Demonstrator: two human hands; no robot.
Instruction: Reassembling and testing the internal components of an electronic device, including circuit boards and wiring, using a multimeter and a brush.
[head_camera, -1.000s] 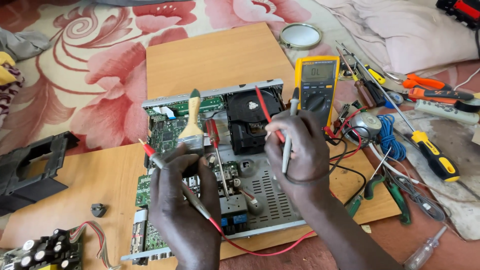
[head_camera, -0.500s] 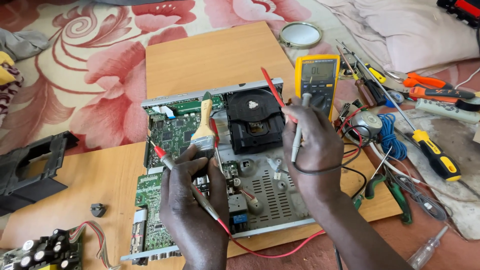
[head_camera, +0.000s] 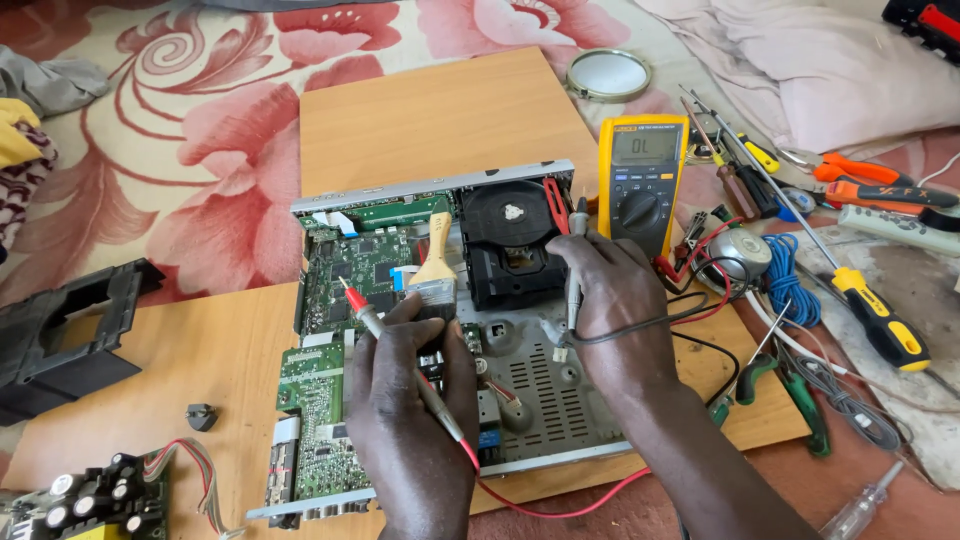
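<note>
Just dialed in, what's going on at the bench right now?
A person is probing an opened disc player on a wooden board. The left hand holds the red probe with a small paintbrush over the green circuit board. The right hand holds the black probe beside the disc drive. A yellow multimeter lies alongside.

Both hands' probes over opened player (head_camera: 540, 400)

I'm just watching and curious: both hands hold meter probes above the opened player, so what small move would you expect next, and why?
Probably lowering the red probe tip onto the green circuit board. The left hand holds it slanted just over the board, the right hand holds the black probe upright beside the disc drive, and the yellow multimeter is on.
</note>
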